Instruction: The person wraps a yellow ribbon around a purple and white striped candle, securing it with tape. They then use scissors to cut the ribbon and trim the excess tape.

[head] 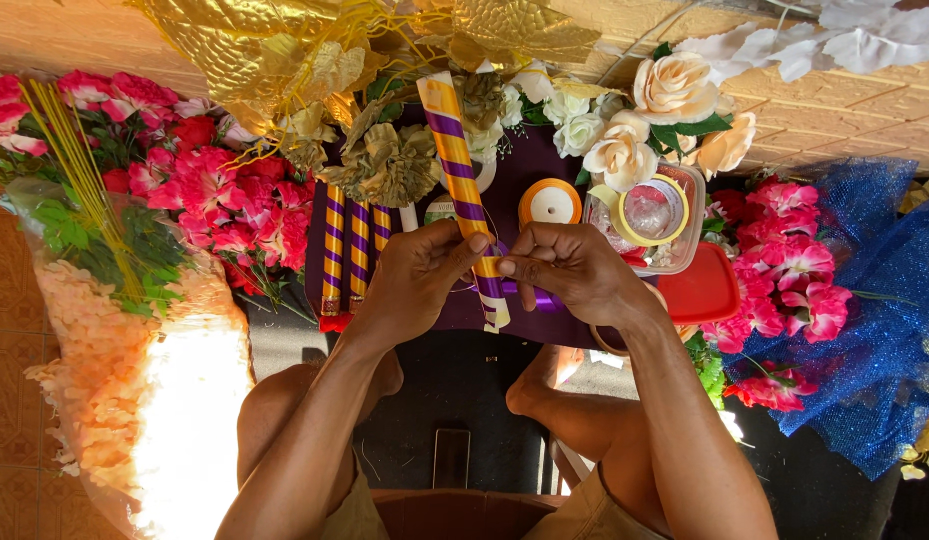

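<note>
Hands pictured pinching a purple-and-gold striped stick (462, 170): left hand (416, 280) clasped around it, right hand (574, 270) pressing gold ribbon (489, 266) against it, orange ribbon spool (549, 203) just beyond.

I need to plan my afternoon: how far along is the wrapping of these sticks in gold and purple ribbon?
Three finished gold-and-purple striped sticks lie on the dark purple cloth. A fourth striped stick is in hand: the left hand steadies it while the right hand pinches ribbon near its lower end, where a loose tail hangs unwrapped. The orange ribbon roll lies nearby. How many sticks remain cannot be told.
</note>
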